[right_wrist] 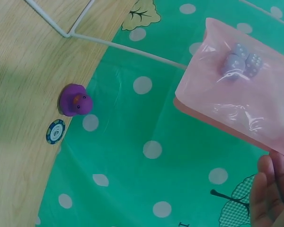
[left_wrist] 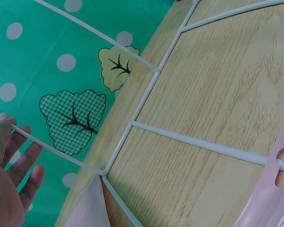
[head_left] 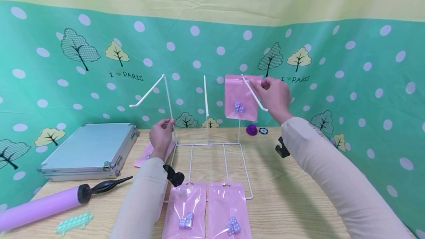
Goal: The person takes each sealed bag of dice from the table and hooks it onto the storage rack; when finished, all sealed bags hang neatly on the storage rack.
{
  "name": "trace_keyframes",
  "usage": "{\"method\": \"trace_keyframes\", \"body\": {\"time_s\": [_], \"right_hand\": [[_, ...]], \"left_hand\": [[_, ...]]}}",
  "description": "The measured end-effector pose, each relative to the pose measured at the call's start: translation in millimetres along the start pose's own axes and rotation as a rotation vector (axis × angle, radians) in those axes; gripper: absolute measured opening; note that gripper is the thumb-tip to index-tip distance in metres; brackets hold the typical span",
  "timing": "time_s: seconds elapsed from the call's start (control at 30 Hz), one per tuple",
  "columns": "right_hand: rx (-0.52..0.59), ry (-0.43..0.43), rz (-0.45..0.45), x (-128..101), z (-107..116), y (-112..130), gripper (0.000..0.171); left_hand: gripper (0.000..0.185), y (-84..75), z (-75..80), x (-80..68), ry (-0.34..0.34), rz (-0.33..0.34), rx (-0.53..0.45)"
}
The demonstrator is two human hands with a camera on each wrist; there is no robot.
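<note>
While right hand [head_left: 275, 94] pinches pouch [head_left: 234, 92] | left hand [head_left: 161, 136] grips rack [head_left: 206, 96] | 2 front pouches [head_left: 227, 204] overlap base [head_left: 199, 144] | case [head_left: 87, 146] leftward

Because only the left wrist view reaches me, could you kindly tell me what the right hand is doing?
Observer: The right hand holds a pink bag near its top, at the right hook of the white rack.

Operator: Thank you; could you see what is inside that bag?

Observer: Yes, dice, pale purple with white dots, show through the front.

Operator: And would there be anything on the table over on that side?

Observer: A purple duck sits beside a chip, near the back edge of the table.
</note>
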State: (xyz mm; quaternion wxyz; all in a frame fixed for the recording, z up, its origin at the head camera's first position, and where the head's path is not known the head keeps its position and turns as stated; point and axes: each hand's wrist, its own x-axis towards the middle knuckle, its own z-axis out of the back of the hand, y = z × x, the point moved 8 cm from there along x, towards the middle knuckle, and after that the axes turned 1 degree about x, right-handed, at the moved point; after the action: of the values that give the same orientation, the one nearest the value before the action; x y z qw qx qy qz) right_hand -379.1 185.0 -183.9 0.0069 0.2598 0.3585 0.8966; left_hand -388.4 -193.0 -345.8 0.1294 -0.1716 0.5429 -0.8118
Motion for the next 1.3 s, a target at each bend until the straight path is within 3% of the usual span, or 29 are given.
{"method": "trace_keyframes", "body": {"time_s": [0.2, 0.47, 0.73, 0.9, 1.1, 1.3], "right_hand": [[-0.129, -0.006, 0.022, 0, 2, 4, 0.058], [-0.107, 0.029, 0.002, -4, 5, 1, 0.059], [-0.038, 0.101, 0.025, -14, 12, 2, 0.053], [0.083, 0.173, 0.041, -26, 12, 0, 0.044], [0.244, 0.274, 0.030, -49, 6, -10, 0.036], [0.320, 0.429, 0.024, -81, -13, -25, 0.033]], "left_hand": [[0.034, 0.0, -0.6, 0.1, -0.002, -0.006, -0.006], [0.035, 1.6, -1.9, 1.0, -0.007, -0.009, 0.016], [0.034, 1.0, -1.5, 2.6, -0.011, -0.018, 0.015], [0.034, 1.7, 0.4, 3.1, -0.015, -0.015, 0.015], [0.033, -0.7, 2.6, 3.7, -0.032, -0.046, 0.029], [0.035, -0.4, 0.3, 3.6, -0.017, -0.027, 0.023]]}}
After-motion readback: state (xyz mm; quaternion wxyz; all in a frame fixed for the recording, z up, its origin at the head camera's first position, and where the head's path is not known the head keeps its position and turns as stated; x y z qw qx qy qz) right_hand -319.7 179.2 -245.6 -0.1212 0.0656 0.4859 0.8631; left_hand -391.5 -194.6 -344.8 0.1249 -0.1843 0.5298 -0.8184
